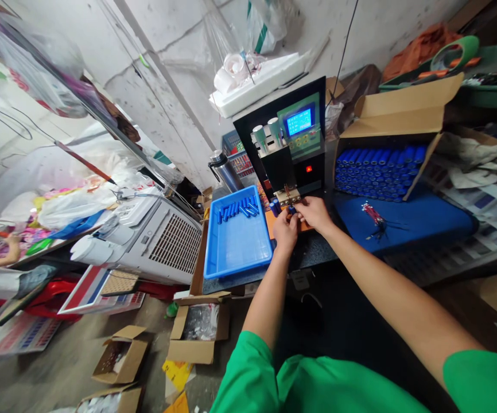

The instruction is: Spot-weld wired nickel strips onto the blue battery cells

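My left hand is closed around a small blue battery cell below the electrodes of a black spot welder. Close against it, my right hand pinches at the cell's right side, and what its fingertips hold is too small to make out. Another blue cell stands just left of my left hand on the orange work plate. The welder's screen glows blue, with a red light beneath it.
To the left, a blue tray holds several blue cells. At right, an open carton of stacked blue cells and a bundle of red and black wires rest on a blue surface. A steel flask stands behind the tray. Another person's arm shows far left.
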`<control>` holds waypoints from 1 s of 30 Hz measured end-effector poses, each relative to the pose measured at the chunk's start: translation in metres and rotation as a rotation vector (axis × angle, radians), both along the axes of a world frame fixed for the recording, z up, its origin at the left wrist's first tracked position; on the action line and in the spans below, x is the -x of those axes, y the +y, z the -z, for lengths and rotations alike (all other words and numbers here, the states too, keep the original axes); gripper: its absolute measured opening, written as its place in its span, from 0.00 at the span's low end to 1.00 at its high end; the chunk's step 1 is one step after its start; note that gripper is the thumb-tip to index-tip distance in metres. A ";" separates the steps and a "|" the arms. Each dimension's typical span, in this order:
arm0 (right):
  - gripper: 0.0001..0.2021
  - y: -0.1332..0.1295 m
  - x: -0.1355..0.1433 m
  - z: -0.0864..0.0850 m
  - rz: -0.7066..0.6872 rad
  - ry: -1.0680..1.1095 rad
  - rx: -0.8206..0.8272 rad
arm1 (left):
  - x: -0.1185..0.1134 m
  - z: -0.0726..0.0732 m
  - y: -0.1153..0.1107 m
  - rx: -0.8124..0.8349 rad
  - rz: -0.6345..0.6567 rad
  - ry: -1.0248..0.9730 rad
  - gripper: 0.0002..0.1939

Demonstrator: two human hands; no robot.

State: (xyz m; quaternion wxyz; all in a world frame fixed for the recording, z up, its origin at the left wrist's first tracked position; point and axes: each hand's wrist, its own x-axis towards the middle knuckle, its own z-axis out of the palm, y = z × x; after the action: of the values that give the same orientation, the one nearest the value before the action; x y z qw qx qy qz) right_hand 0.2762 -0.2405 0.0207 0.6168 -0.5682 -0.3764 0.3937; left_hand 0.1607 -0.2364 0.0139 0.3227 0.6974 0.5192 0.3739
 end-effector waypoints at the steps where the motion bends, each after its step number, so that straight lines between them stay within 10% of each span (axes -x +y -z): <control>1: 0.13 0.000 0.000 0.000 -0.002 0.004 0.001 | 0.000 -0.001 0.000 0.004 -0.001 0.004 0.14; 22: 0.14 -0.018 0.000 -0.002 -0.063 0.069 -0.009 | 0.001 0.002 0.001 -0.013 0.014 0.026 0.13; 30: 0.09 -0.043 -0.002 -0.010 0.018 -0.372 -0.061 | 0.005 0.008 -0.001 -0.090 0.026 0.048 0.11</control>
State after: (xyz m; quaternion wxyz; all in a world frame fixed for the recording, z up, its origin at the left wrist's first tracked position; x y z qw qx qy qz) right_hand 0.2785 -0.2835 0.0310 0.5572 -0.6154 -0.4906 0.2647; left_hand 0.1558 -0.2375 0.0058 0.2833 0.7265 0.5005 0.3761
